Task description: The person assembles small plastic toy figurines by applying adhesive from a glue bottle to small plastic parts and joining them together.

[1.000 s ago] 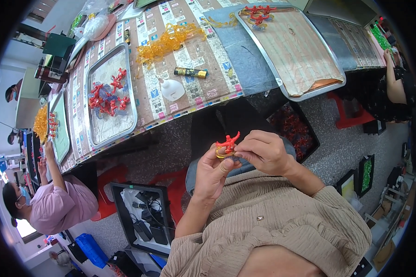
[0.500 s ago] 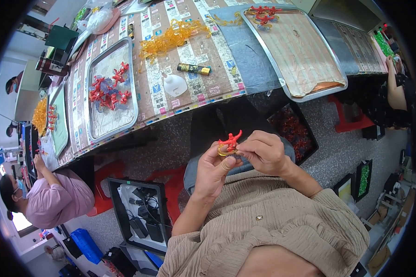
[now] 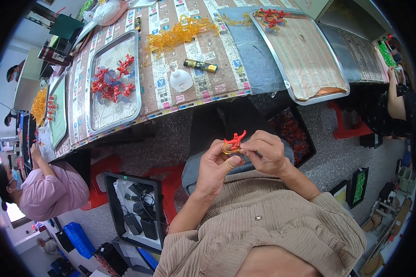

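Over my lap, my left hand (image 3: 213, 170) is closed around the base of a small red plastic toy figurine (image 3: 236, 139) with its arms spread. A translucent yellow curved piece (image 3: 227, 149) wraps around the figurine's lower part. My right hand (image 3: 267, 151) pinches at the figurine's right side with thumb and forefinger; the fingers hide exactly which part they grip. A bluish base shows partly under the figurine, between my fingers.
On the table are a metal tray of red and purple figurines (image 3: 115, 78), a pile of yellow pieces (image 3: 184, 33), a white bottle (image 3: 180, 81), a black-gold tube (image 3: 200, 65) and a paper-lined tray (image 3: 305, 55). A black crate (image 3: 160, 203) stands at left. Co-workers sit on both sides.
My view has shifted slightly, so the table items appear a little further right. Both hands keep hold of the figurine, which looks slightly turned and tilted.
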`<state>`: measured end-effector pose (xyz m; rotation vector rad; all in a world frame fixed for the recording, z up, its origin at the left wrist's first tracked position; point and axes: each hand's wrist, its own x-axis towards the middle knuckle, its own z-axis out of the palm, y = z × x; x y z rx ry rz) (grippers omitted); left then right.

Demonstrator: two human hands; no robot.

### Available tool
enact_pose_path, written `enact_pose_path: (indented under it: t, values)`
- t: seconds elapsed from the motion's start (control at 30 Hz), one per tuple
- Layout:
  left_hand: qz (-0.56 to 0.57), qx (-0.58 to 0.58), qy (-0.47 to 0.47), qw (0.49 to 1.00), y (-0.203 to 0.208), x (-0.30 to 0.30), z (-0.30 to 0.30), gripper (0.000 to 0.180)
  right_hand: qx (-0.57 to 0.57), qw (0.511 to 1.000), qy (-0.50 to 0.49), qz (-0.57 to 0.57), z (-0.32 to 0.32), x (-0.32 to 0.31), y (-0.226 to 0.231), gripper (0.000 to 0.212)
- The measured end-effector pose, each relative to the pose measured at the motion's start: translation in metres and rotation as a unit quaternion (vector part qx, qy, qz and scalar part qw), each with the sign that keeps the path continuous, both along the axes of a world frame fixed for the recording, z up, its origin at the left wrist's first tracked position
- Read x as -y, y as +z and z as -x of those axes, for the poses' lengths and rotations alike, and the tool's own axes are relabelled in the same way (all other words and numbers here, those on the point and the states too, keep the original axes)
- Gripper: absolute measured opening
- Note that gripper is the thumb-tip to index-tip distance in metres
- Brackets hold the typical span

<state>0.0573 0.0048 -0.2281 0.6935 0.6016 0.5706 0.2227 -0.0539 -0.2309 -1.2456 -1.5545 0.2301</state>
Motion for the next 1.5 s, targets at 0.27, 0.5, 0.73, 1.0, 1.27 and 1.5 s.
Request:
enact_pose_path:
  t: [0.27, 0.5, 0.73, 1.0, 1.27, 1.5]
  values:
    - [-0.095, -0.019, 0.017, 0.995, 0.001, 0.003, -0.003, 0.026, 0.013, 1.000, 0.000, -0.008, 0.001, -0.001, -0.001, 0.020]
    - [-0.208, -0.081, 0.076, 0.972, 0.007, 0.007, -0.014, 0.017, 0.014, 0.999, -0.027, -0.018, 0.006, 0.002, -0.003, 0.022]
    - [-0.354, -0.146, 0.103, 0.918, 0.006, -0.001, -0.013, 0.012, -0.001, 0.999, -0.050, 0.002, 0.012, 0.003, 0.002, 0.023]
    - [-0.604, -0.267, 0.083, 0.746, 0.005, -0.013, -0.014, 0.031, -0.047, 0.997, -0.052, 0.038, 0.012, 0.001, 0.018, 0.019]
    - [-0.703, -0.301, 0.057, 0.642, -0.003, -0.016, -0.020, 0.042, -0.145, 0.972, -0.124, 0.137, 0.019, -0.004, 0.015, 0.010]
    - [-0.730, -0.284, 0.040, 0.621, -0.006, -0.020, -0.025, 0.042, -0.034, 0.985, -0.161, 0.048, 0.018, -0.002, 0.002, 0.010]
